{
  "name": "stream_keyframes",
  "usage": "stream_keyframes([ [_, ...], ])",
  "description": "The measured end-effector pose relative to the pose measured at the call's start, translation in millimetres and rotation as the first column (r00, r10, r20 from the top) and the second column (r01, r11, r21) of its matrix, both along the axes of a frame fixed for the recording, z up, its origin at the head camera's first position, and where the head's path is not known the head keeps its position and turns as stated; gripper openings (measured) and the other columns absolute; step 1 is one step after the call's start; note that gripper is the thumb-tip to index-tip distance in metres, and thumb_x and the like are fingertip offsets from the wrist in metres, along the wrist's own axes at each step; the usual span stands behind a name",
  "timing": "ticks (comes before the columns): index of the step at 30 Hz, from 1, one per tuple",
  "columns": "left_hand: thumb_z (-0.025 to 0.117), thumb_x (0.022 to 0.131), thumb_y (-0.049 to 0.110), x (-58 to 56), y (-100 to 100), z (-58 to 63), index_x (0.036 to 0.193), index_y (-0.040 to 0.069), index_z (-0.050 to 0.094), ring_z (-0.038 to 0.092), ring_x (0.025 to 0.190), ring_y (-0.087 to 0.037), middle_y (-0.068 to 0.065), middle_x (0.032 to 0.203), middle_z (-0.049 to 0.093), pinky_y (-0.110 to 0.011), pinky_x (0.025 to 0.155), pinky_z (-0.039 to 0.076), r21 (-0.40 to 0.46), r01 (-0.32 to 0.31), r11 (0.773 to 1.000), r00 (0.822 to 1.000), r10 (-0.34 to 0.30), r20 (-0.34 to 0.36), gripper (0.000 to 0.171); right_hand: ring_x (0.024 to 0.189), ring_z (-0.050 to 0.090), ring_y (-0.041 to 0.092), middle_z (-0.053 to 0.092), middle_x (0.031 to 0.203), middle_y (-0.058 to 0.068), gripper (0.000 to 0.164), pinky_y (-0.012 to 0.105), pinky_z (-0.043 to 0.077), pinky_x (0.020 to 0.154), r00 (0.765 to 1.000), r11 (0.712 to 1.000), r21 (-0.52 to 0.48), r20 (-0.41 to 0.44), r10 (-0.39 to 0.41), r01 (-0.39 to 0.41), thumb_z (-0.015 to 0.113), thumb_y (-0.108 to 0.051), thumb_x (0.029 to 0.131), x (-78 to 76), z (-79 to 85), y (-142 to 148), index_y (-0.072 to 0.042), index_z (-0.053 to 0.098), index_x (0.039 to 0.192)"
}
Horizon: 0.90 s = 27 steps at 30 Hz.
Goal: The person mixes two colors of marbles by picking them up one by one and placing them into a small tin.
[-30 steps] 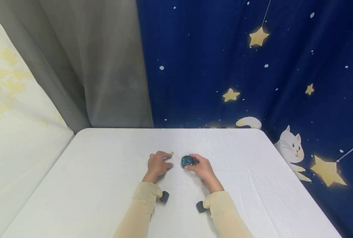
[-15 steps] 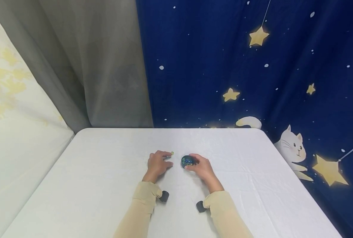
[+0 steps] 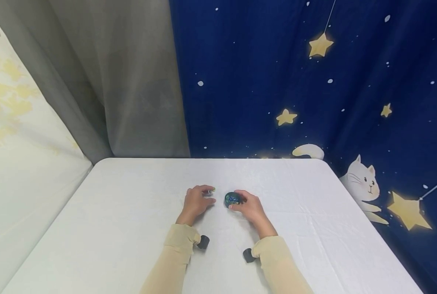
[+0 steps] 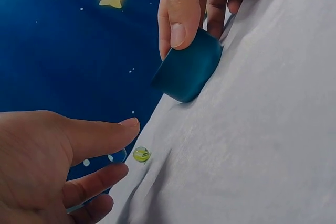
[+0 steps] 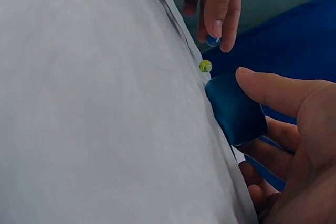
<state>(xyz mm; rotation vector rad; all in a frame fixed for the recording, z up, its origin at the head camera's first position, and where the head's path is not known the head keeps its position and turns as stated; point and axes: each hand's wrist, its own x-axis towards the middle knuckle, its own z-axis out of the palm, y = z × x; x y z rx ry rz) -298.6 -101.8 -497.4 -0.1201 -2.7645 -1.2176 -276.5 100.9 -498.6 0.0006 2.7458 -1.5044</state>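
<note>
My right hand [image 3: 253,209] grips a small dark teal cup [image 5: 236,109] from its right side, thumb near and fingers behind. From the head view, several blue and green marbles seem to lie inside it. To the left, my left hand [image 3: 195,204] lies low over the cloth, thumb and index finger spread with a gap between them. A blue marble [image 4: 119,156] shows between those fingers, partly hidden; whether it touches them is unclear. Just beyond the fingertips, on the cup's side, a yellow-green marble [image 4: 142,154] rests on the cloth.
A white cloth [image 3: 130,228] covers the table, slightly creased on the right. Black wrist cameras [image 3: 203,242] stick out from both beige sleeves [image 3: 174,253]. Behind the far edge hang a grey curtain [image 3: 141,81] and a blue starry curtain [image 3: 247,81].
My left hand has shifted slightly right, its index finger now beside the yellow-green marble. The blue marble shows more plainly between the fingers. My right hand and the cup stay put.
</note>
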Motion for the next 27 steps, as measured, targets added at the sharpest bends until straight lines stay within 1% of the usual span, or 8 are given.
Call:
stream_keyframes([
  [10,0.081,0.076,0.013,-1.3,0.4,2.8,0.109,0.015,0.072,0.055,0.099,-0.027,-0.003,0.097,0.066,-0.045,0.093,0.040,0.043,0.036,0.998,0.999,-0.036,-0.011,0.034,0.125,0.050,0.035,0.059,0.132,0.012,0.057,0.053,0.036,0.102,1.000,1.000,-0.007,0.002,0.001,-0.001,0.082,-0.019,0.076,-0.8,0.2,0.3,-0.014,0.061,0.129],
  [13,0.081,0.077,0.012,-1.2,0.8,4.3,0.109,0.015,0.072,0.056,0.097,-0.026,-0.003,0.095,0.066,-0.045,0.091,0.041,0.055,0.045,0.997,0.999,-0.045,-0.013,0.034,0.125,0.050,0.036,0.059,0.132,0.012,0.057,0.053,0.036,0.102,1.000,1.000,-0.003,0.004,-0.001,0.001,0.082,-0.019,0.076,-1.2,-0.1,0.1,-0.013,0.061,0.129],
  [19,0.080,0.078,0.010,-0.6,1.0,6.8,0.108,0.015,0.072,0.058,0.089,-0.022,0.000,0.089,0.065,-0.042,0.085,0.044,0.077,0.065,0.995,0.998,-0.063,-0.023,0.032,0.125,0.050,0.036,0.059,0.132,0.012,0.058,0.054,0.037,0.101,1.000,1.000,0.001,0.001,-0.004,0.004,0.082,-0.019,0.076,-2.0,-1.6,-0.4,-0.013,0.061,0.129],
  [24,0.076,0.081,0.008,-1.2,1.6,7.9,0.106,0.015,0.072,0.054,0.077,-0.017,0.003,0.084,0.064,-0.037,0.075,0.043,0.105,0.066,0.992,0.997,-0.063,-0.034,0.026,0.125,0.050,0.036,0.058,0.133,0.012,0.058,0.054,0.037,0.101,1.000,1.000,-0.004,0.004,-0.008,0.008,0.082,-0.020,0.076,-2.5,-2.1,-0.2,-0.014,0.061,0.130],
  [27,0.073,0.084,0.006,-2.2,1.5,8.3,0.106,0.015,0.072,0.052,0.073,-0.015,0.004,0.083,0.063,-0.035,0.072,0.042,0.110,0.074,0.991,0.997,-0.071,-0.036,0.024,0.125,0.050,0.036,0.058,0.133,0.012,0.057,0.054,0.037,0.101,1.000,1.000,0.001,0.001,-0.010,0.010,0.082,-0.020,0.076,-3.3,-2.4,-0.3,-0.014,0.061,0.129],
])
